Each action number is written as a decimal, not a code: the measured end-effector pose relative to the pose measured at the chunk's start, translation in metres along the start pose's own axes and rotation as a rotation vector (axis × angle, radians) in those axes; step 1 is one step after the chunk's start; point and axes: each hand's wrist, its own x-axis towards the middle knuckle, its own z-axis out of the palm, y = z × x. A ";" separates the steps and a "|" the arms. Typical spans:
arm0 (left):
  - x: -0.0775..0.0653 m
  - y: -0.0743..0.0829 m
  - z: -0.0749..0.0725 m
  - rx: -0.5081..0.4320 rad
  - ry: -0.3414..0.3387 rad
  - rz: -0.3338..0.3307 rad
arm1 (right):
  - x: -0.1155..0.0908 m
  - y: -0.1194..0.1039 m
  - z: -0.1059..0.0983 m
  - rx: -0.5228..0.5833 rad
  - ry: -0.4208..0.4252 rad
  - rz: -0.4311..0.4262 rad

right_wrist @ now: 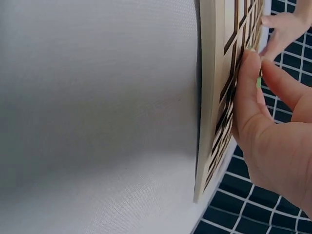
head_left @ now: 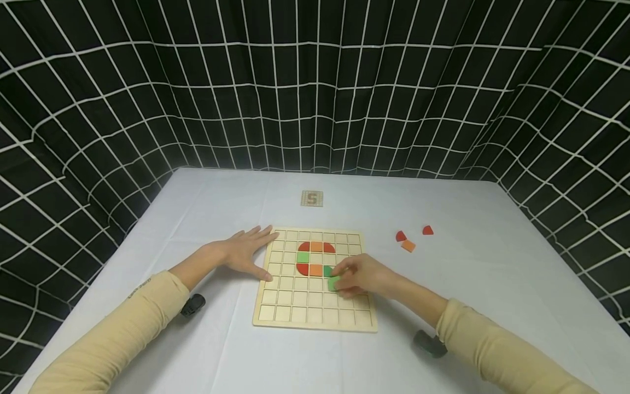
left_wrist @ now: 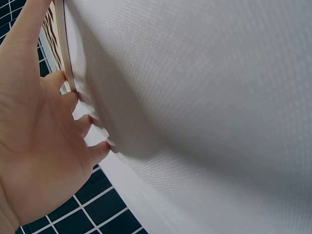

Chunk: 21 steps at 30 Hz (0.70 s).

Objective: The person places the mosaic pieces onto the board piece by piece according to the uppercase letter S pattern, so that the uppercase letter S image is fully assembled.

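A light wooden grid board [head_left: 284, 313] lies flat on the table. My left hand [head_left: 244, 251] spreads its straight fingers along the board's left edge, thumb and fingertips on the rim. My right hand [head_left: 363, 275] is over the board's right half and pinches a light green square tile [head_left: 332, 284] between thumb and fingers. Right beside those fingertips is a darker green piece [head_left: 327, 271], partly covered. A ring of pieces lies in the grid: an orange tile [head_left: 316, 247], a second orange tile [head_left: 316, 270], a green tile [head_left: 302, 257], and red rounded pieces [head_left: 302, 268] at the corners.
To the board's right lie a red rounded piece [head_left: 401, 236], an orange square [head_left: 408, 245] touching or near it, and another red piece [head_left: 428, 230]. A small patterned square [head_left: 312, 198] lies behind the board. Black gridded curtains [head_left: 315, 87] surround the white table [head_left: 221, 202].
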 end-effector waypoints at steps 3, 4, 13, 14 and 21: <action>0.000 0.001 -0.001 0.000 -0.002 -0.002 | -0.001 -0.001 0.001 0.004 0.018 0.016; -0.001 0.001 -0.001 0.002 -0.003 -0.003 | -0.002 -0.001 0.001 -0.001 0.024 0.021; -0.001 0.002 -0.002 -0.002 -0.003 -0.004 | -0.004 -0.003 0.003 -0.001 0.047 0.026; -0.001 0.002 -0.002 -0.002 -0.004 -0.005 | -0.005 -0.003 0.004 -0.004 0.050 0.028; 0.000 0.002 -0.001 0.002 -0.001 -0.009 | -0.005 -0.004 0.006 -0.012 0.071 0.014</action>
